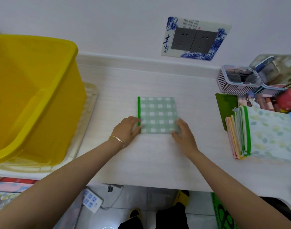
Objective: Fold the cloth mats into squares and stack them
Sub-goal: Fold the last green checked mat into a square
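2 flat hands, left hand (128, 128), right hand (182, 133), press checked mat (158, 111); basket (230, 87) holds clutter.

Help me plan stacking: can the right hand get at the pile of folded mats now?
Probably yes: the right hand rests on the checked mat's near corner, and only bare table lies between it and the folded stack to its right.

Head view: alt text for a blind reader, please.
The left hand and right hand rest on the near corners of a folded green checked mat on a white table. A stack of folded mats lies right, a yellow tub left.
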